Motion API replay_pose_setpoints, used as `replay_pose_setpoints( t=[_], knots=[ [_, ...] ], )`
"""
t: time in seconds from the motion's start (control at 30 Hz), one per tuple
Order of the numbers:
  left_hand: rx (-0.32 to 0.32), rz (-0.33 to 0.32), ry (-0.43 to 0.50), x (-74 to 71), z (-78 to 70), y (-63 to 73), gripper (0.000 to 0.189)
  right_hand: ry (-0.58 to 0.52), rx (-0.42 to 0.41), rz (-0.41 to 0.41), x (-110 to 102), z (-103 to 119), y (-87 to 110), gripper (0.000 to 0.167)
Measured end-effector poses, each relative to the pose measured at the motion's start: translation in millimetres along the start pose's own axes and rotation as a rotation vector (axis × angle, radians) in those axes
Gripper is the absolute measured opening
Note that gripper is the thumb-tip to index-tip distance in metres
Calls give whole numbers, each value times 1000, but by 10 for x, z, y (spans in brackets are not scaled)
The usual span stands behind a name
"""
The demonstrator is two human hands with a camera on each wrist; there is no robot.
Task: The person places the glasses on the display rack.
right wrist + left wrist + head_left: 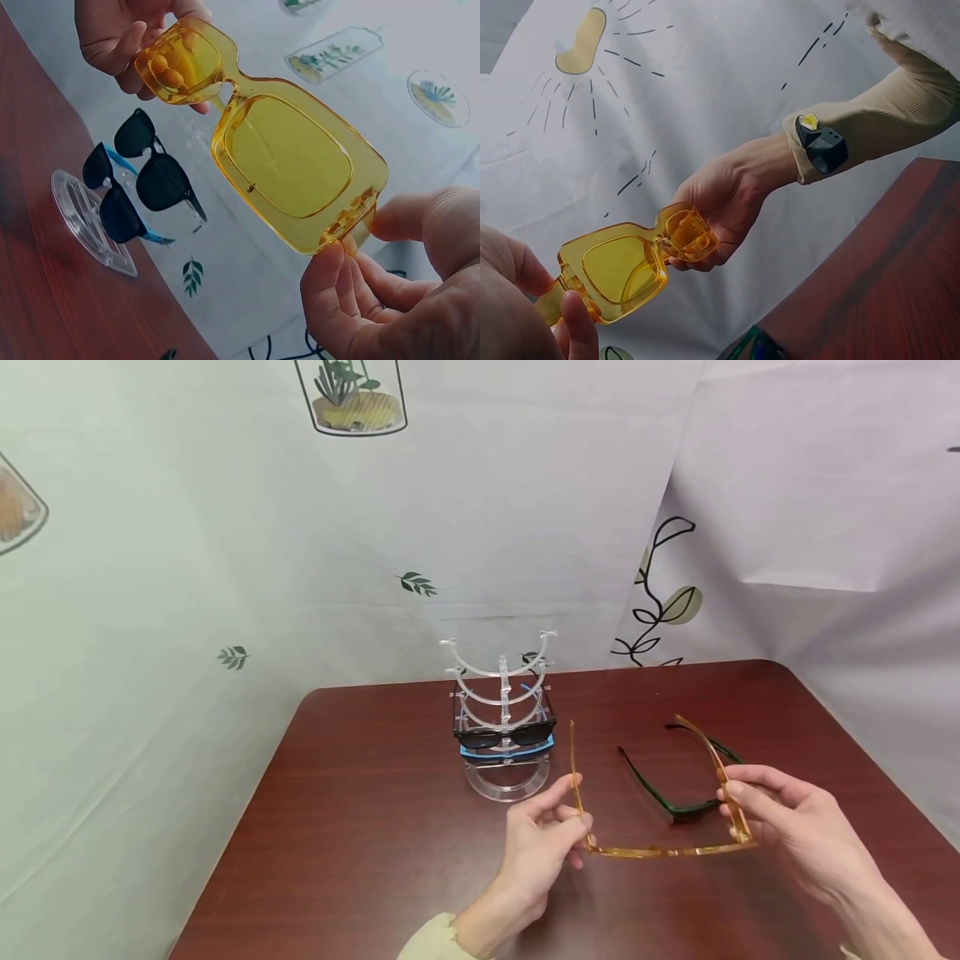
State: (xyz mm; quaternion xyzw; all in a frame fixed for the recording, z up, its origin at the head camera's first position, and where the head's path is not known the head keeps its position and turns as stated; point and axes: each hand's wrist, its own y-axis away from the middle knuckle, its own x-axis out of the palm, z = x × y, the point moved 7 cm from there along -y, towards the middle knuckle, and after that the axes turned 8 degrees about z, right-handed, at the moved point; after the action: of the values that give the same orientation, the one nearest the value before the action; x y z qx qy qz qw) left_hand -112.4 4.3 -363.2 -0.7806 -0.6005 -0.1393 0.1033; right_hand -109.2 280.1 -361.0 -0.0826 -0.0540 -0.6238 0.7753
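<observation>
While holding the amber glasses [300, 165] above the table [337, 860], front toward the body and temples pointing away, pinches one temple near its hinge with the left hand [536, 852] and the other with the right hand [798, 827], thumb and fingers clamped on the plastic in both. Seems, judging by the wide gap between temples, to be spreading or steadying them. Has the green glasses [688, 812] lying beyond on the table; farther left, has a clear stand [505, 681] bearing black sunglasses [161, 182] and blue-edged glasses [124, 216]. Probably calls next for a light, even pinch and a level frame; if moving toward the stand, calls also for avoiding bumps against its arms.
</observation>
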Motion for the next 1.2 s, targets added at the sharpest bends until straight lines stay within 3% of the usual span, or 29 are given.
replay_pose_setpoints(
  t=[0.4,0.83,1.2],
  knots=[
    [-8,-18,28,-181,-61,82,56,38,-43,81,222,18,-144,27],
    [14,-30,1,-350,-180,131,56,39,-32,63,432,1,-275,26],
    [31,-49,-21,-500,-292,163,52,10,-63,130,631,12,-404,25]
  ],
)
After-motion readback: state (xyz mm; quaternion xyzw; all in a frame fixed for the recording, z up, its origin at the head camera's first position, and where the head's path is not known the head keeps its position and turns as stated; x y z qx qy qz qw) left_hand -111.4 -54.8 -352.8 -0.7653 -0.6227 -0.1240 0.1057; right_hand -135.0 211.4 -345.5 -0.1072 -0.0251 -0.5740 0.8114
